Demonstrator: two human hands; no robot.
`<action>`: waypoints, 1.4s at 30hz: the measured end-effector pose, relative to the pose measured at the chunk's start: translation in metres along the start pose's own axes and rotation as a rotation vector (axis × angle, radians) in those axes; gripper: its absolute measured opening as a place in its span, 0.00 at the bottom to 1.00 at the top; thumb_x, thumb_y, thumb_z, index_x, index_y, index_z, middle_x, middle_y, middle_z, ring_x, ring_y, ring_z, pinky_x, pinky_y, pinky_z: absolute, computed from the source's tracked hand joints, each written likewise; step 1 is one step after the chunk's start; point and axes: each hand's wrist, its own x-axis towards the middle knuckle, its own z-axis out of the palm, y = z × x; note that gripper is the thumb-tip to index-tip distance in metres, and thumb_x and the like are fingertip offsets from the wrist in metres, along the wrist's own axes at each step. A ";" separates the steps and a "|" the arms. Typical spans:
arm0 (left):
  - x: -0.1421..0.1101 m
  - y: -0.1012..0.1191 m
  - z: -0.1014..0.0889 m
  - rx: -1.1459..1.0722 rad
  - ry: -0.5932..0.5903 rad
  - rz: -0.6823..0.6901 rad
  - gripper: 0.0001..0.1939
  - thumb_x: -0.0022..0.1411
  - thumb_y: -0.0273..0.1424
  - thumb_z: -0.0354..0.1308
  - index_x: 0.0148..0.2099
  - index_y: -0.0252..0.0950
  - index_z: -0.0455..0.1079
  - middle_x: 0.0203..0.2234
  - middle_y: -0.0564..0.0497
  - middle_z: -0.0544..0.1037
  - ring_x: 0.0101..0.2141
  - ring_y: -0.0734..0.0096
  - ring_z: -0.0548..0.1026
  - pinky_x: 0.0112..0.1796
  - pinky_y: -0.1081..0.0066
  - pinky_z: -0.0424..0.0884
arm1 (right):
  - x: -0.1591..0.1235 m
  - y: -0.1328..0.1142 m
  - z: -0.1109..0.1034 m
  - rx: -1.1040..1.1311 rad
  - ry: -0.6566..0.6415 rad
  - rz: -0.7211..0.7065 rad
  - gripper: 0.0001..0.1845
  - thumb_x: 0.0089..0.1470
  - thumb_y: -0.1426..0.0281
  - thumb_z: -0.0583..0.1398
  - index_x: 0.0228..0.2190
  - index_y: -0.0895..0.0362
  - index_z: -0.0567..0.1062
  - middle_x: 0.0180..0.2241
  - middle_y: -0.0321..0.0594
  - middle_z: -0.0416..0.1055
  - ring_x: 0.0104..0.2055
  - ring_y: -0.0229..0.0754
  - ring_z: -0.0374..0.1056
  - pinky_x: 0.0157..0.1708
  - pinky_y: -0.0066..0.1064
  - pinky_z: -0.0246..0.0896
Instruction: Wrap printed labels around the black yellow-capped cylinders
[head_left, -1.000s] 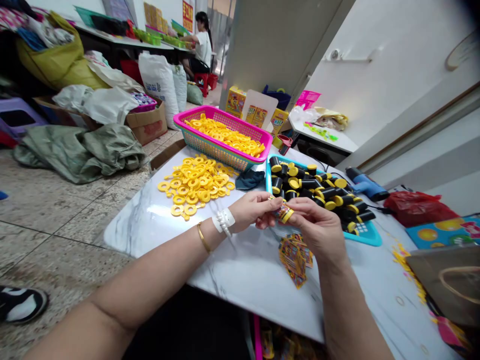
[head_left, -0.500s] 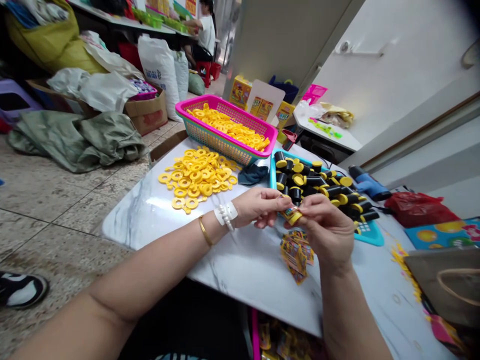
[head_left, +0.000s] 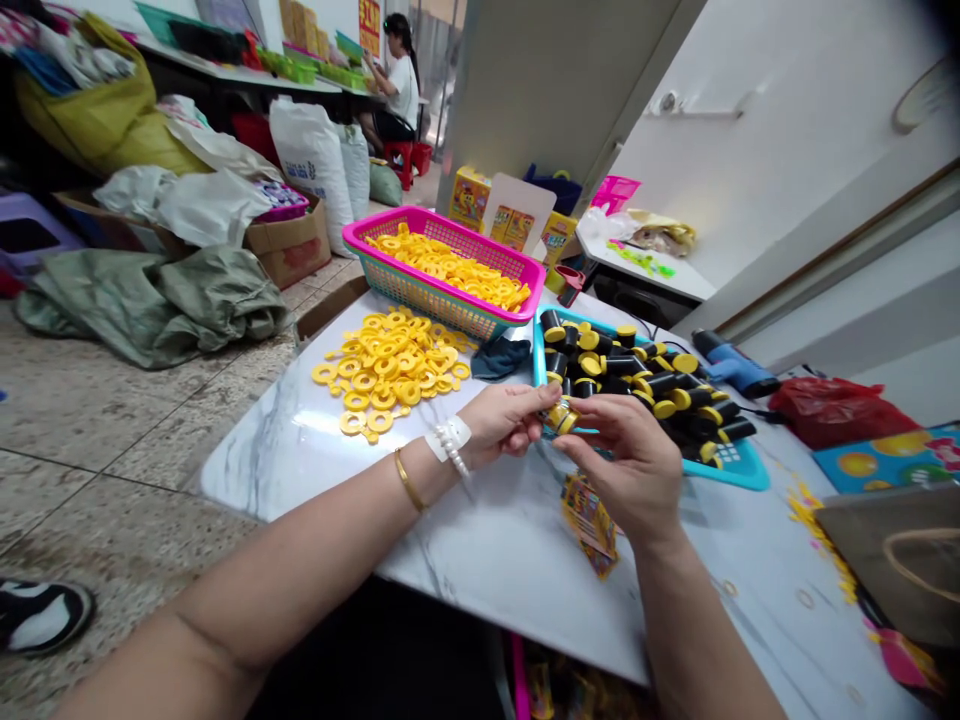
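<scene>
Change noted: my bare right hand [head_left: 630, 450] is looser than half a second ago, thumb and forefinger now spread either side of a small, glossy yellow cylinder [head_left: 560, 415], seemingly plastic. The cylinder now shows more of its yellow end; its printed side faced me half a second earlier. My bare left hand [head_left: 510, 420] has it pinched at the fingertips. Whether my right fingers touch it, I cannot tell. In my judgement, the left hand now carries most of the hold, leaving the right free to adjust. The cylinder is above the white, grey-veined counter [head_left: 480, 525], just short of the turquoise plastic basket [head_left: 750, 475].

Count: held cylinder, one. Turquoise basket, one, filled with black cylinders with yellow caps [head_left: 619, 365], dozens, overlapping, no exact figure. Pink-rimmed plastic basket [head_left: 480, 247], one, loaded with flat yellow rings. Loose heap of flat yellow plastic rings [head_left: 397, 365], one, pieces uncountable. Pile of yellow-and-purple printed flat pieces [head_left: 592, 525], one, partly behind my right hand, number not established. Dark crumpled cloth [head_left: 500, 358], one. Crumpled red plastic bag [head_left: 817, 410], one.
</scene>
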 end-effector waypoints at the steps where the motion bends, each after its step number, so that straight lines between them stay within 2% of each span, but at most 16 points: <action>1: 0.000 -0.001 0.001 -0.006 0.012 0.012 0.24 0.55 0.50 0.67 0.31 0.33 0.66 0.14 0.58 0.65 0.12 0.86 0.55 0.15 0.79 0.47 | -0.001 -0.001 0.002 -0.048 0.016 0.001 0.17 0.50 0.67 0.71 0.43 0.51 0.80 0.43 0.43 0.73 0.40 0.44 0.75 0.38 0.37 0.80; 4: 0.000 -0.005 0.004 -0.001 0.029 0.095 0.25 0.53 0.51 0.68 0.32 0.34 0.66 0.15 0.58 0.66 0.13 0.86 0.55 0.16 0.79 0.48 | -0.002 -0.005 0.005 -0.025 0.105 0.113 0.14 0.49 0.66 0.71 0.40 0.52 0.82 0.38 0.42 0.78 0.38 0.46 0.76 0.38 0.39 0.80; 9: -0.005 -0.004 0.010 0.135 0.032 0.341 0.24 0.52 0.47 0.70 0.39 0.33 0.71 0.21 0.57 0.70 0.21 0.82 0.64 0.21 0.78 0.56 | 0.003 -0.008 0.005 0.374 0.141 0.527 0.14 0.46 0.62 0.73 0.35 0.56 0.84 0.34 0.42 0.82 0.32 0.45 0.78 0.37 0.42 0.80; 12: -0.006 0.000 0.009 0.211 -0.040 0.425 0.23 0.53 0.44 0.71 0.43 0.33 0.72 0.29 0.54 0.74 0.24 0.82 0.66 0.24 0.78 0.60 | 0.006 -0.005 0.005 0.517 0.132 0.595 0.13 0.46 0.61 0.73 0.32 0.56 0.84 0.34 0.42 0.82 0.32 0.44 0.78 0.38 0.41 0.80; 14: -0.006 0.001 0.006 0.239 -0.058 0.409 0.25 0.54 0.45 0.69 0.48 0.34 0.72 0.29 0.54 0.74 0.23 0.82 0.66 0.23 0.77 0.60 | 0.007 -0.003 0.006 0.542 0.132 0.562 0.13 0.47 0.61 0.72 0.34 0.55 0.84 0.34 0.42 0.82 0.33 0.44 0.78 0.38 0.41 0.80; 16: -0.005 0.001 0.004 0.226 -0.011 0.353 0.29 0.56 0.50 0.66 0.51 0.34 0.71 0.25 0.55 0.72 0.20 0.81 0.64 0.22 0.76 0.59 | 0.006 -0.002 0.009 0.503 0.145 0.461 0.14 0.48 0.63 0.72 0.38 0.53 0.84 0.39 0.42 0.81 0.36 0.44 0.78 0.40 0.42 0.79; 20: -0.005 0.002 0.001 0.279 0.066 0.306 0.25 0.54 0.49 0.68 0.42 0.32 0.71 0.23 0.55 0.70 0.21 0.80 0.64 0.23 0.76 0.59 | 0.004 -0.003 0.011 0.307 0.178 0.222 0.15 0.46 0.67 0.73 0.40 0.50 0.84 0.43 0.41 0.79 0.42 0.45 0.77 0.43 0.38 0.77; 22: -0.006 0.003 0.002 0.332 0.051 0.360 0.22 0.53 0.44 0.70 0.42 0.33 0.71 0.28 0.53 0.74 0.25 0.78 0.68 0.28 0.75 0.65 | 0.005 -0.004 0.010 0.297 0.178 0.252 0.15 0.46 0.67 0.73 0.39 0.51 0.85 0.39 0.41 0.80 0.41 0.45 0.77 0.42 0.38 0.77; 24: -0.008 0.004 0.002 0.394 0.042 0.432 0.20 0.55 0.41 0.69 0.45 0.35 0.71 0.34 0.50 0.76 0.32 0.73 0.72 0.34 0.73 0.69 | 0.007 -0.005 0.009 0.378 0.157 0.378 0.16 0.45 0.64 0.73 0.39 0.53 0.85 0.36 0.42 0.82 0.36 0.45 0.78 0.41 0.40 0.77; 26: -0.009 0.005 0.002 0.487 0.034 0.495 0.18 0.56 0.39 0.69 0.46 0.36 0.72 0.39 0.48 0.77 0.38 0.69 0.74 0.41 0.70 0.71 | 0.009 -0.005 0.008 0.484 0.115 0.493 0.17 0.45 0.61 0.73 0.37 0.56 0.85 0.33 0.44 0.83 0.33 0.45 0.78 0.38 0.42 0.78; 28: -0.011 0.008 0.002 0.550 0.012 0.506 0.18 0.57 0.38 0.68 0.47 0.36 0.72 0.42 0.46 0.77 0.41 0.67 0.75 0.44 0.69 0.71 | 0.010 -0.006 0.008 0.559 0.075 0.517 0.18 0.45 0.60 0.73 0.37 0.58 0.85 0.32 0.44 0.82 0.31 0.45 0.78 0.37 0.41 0.77; 30: -0.011 0.011 0.001 0.524 0.013 0.446 0.22 0.57 0.41 0.68 0.50 0.36 0.71 0.41 0.47 0.77 0.37 0.69 0.76 0.40 0.69 0.71 | 0.011 -0.005 0.009 0.576 0.079 0.440 0.17 0.45 0.62 0.73 0.37 0.57 0.85 0.32 0.43 0.82 0.32 0.44 0.77 0.37 0.39 0.77; 33: -0.010 0.015 -0.002 0.378 0.092 0.321 0.28 0.57 0.48 0.66 0.51 0.34 0.68 0.31 0.50 0.76 0.25 0.75 0.72 0.30 0.72 0.67 | 0.012 0.001 0.009 0.477 0.142 0.229 0.16 0.46 0.66 0.72 0.40 0.54 0.84 0.37 0.42 0.80 0.39 0.44 0.77 0.40 0.37 0.77; 37: -0.007 0.014 -0.006 0.337 0.082 0.292 0.24 0.59 0.47 0.65 0.44 0.32 0.69 0.25 0.52 0.74 0.23 0.77 0.70 0.27 0.74 0.63 | 0.010 0.009 0.006 0.279 0.172 0.022 0.15 0.50 0.71 0.70 0.42 0.51 0.83 0.43 0.43 0.79 0.46 0.45 0.76 0.43 0.36 0.77; 40: -0.004 0.010 -0.009 0.396 0.055 0.359 0.19 0.60 0.42 0.66 0.44 0.32 0.70 0.27 0.53 0.74 0.24 0.79 0.70 0.28 0.75 0.64 | 0.009 0.009 0.004 0.225 0.152 0.018 0.17 0.49 0.71 0.70 0.43 0.51 0.83 0.41 0.42 0.79 0.42 0.45 0.76 0.43 0.37 0.77; 42: -0.003 0.008 -0.010 0.412 0.037 0.420 0.18 0.58 0.39 0.68 0.45 0.33 0.71 0.30 0.53 0.75 0.26 0.79 0.70 0.29 0.75 0.66 | 0.008 0.006 0.004 0.259 0.159 0.121 0.17 0.47 0.69 0.71 0.42 0.52 0.84 0.39 0.42 0.80 0.40 0.45 0.77 0.43 0.38 0.77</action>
